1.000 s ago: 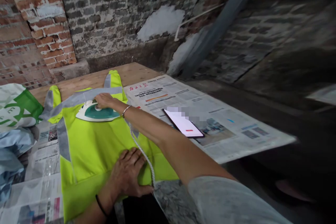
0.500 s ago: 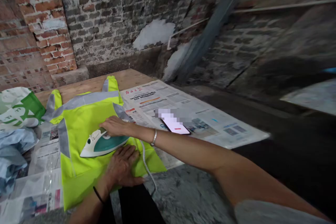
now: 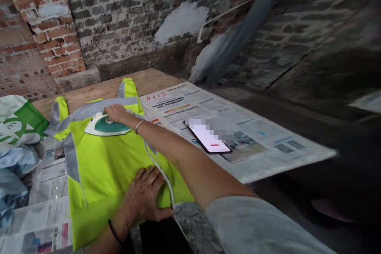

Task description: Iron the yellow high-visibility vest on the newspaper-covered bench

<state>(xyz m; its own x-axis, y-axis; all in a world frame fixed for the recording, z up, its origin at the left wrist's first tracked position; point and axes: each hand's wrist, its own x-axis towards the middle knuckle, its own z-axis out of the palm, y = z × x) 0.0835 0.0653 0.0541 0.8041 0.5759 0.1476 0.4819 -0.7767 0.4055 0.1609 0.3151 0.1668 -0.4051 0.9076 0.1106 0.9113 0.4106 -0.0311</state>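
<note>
A bright yellow-green garment [image 3: 101,166] with grey bands lies spread on the table, its two sleeves reaching toward the far side. My right hand [image 3: 116,112] grips the handle of a white and teal clothes iron [image 3: 107,127], whose soleplate rests on the cloth just below the upper grey band. From the iron a pale braided cord [image 3: 157,166] runs back toward me, passing beside my left hand [image 3: 145,194]. That hand presses on the garment near its front hem, fingers stretched out and thumb spread toward the edge.
Newspaper sheets [image 3: 268,158] cover the wooden table [image 3: 145,77]. A phone [image 3: 212,141] with a lit screen lies right of the garment. At the left are a green and white bag [image 3: 22,121] and crumpled light-blue cloth [image 3: 16,178]. Brick walls stand behind.
My right hand has slid the iron away from me, up the garment toward the grey band. My left hand stays on the cloth near the hem. The view has shifted slightly.
</note>
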